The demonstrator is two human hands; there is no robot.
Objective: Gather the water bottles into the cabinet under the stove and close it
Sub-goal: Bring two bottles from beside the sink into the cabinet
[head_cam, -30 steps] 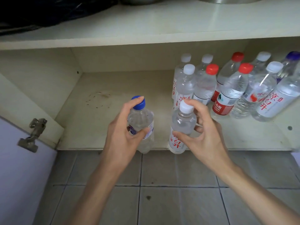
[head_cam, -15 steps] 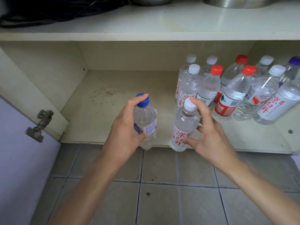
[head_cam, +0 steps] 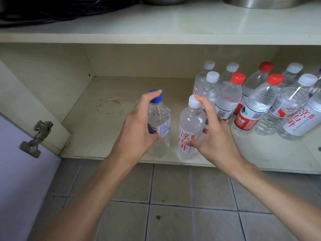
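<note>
My left hand (head_cam: 137,127) grips a clear blue-capped bottle (head_cam: 160,126), index finger on its cap, at the front edge of the open cabinet's floor (head_cam: 107,136). My right hand (head_cam: 215,136) wraps a white-capped bottle with red characters (head_cam: 190,126) just to its right, thumb on the label and a finger by the cap. Both bottles stand upright near the front lip, close together. Several more bottles with white and red caps (head_cam: 253,103) stand grouped in the cabinet's right half.
The cabinet door (head_cam: 20,180) hangs open at the left with a metal hinge (head_cam: 36,138). A shelf top (head_cam: 156,25) above carries black cables and metal pots. Grey floor tiles (head_cam: 173,206) lie in front. A faint stain marks the cabinet floor's left side.
Both hands have carried their bottles forward into the cabinet, from above the floor tiles to just inside the front edge.
</note>
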